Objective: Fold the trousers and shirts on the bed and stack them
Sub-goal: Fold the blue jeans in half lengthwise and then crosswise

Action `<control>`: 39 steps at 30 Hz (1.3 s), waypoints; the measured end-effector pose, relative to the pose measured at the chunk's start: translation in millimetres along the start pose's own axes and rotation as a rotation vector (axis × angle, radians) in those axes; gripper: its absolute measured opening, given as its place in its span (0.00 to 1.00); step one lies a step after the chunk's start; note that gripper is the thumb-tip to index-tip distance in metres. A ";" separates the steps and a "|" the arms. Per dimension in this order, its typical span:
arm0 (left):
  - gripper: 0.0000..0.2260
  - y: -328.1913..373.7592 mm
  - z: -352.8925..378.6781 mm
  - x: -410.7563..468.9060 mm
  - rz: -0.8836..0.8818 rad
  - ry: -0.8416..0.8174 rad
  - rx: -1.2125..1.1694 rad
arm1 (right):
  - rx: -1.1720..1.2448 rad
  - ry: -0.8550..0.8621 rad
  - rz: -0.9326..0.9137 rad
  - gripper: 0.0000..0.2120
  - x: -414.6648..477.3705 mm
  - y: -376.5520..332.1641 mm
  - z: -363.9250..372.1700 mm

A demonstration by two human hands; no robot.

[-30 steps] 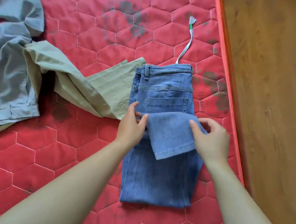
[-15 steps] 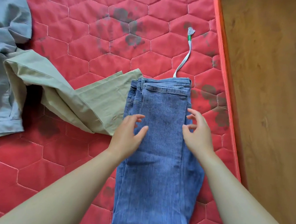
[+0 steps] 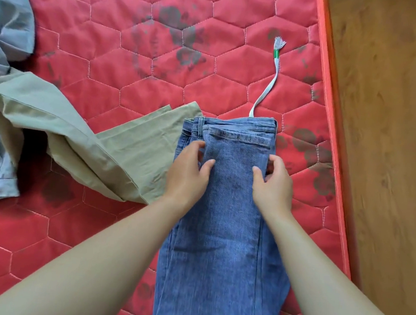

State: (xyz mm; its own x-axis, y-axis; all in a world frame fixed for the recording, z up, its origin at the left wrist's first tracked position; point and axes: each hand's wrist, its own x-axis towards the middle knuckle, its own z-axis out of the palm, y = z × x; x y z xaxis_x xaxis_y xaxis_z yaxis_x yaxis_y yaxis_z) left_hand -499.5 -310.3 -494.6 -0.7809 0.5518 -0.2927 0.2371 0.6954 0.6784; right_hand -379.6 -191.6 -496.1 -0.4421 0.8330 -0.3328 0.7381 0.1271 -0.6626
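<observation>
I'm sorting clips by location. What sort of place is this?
Probably a bedroom at home. A red quilted mattress lies beside a wooden floor, and loose clothes are spread on it: jeans, khaki trousers and a grey garment.

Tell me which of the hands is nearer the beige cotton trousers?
Left. The left hand is at the edge of the folded blue denim jeans beside the beige cotton trousers; the right hand is at the opposite edge.

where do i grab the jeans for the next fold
Likely the far waistband end of the jeans, pinching both long edges, one hand from each side: the layers lie flat and stacked there, and the left hand and right hand flank it.
</observation>
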 end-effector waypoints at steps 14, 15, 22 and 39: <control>0.23 -51.9 -27.8 -92.6 0.022 -0.204 0.260 | -0.328 -0.190 -0.201 0.23 -86.9 50.7 -17.8; 0.23 -59.1 -26.1 -111.4 -0.001 -0.224 0.259 | -0.347 -0.215 -0.196 0.23 -102.0 58.7 -18.3; 0.28 -91.4 -8.7 -217.5 -0.117 -0.324 0.215 | -0.335 -0.292 -0.230 0.19 -186.9 95.2 -12.2; 0.21 -156.2 8.6 -298.7 0.060 -0.174 0.084 | -0.368 -0.218 -0.615 0.14 -275.1 170.7 9.9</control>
State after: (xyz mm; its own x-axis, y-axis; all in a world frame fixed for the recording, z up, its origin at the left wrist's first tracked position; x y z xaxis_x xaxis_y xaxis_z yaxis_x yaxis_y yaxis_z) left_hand -298.4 -579.8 -518.9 -0.6538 0.6596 -0.3707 0.3333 0.6910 0.6415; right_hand -137.0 -404.4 -524.3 -0.8927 0.4330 -0.1253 0.4312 0.7393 -0.5173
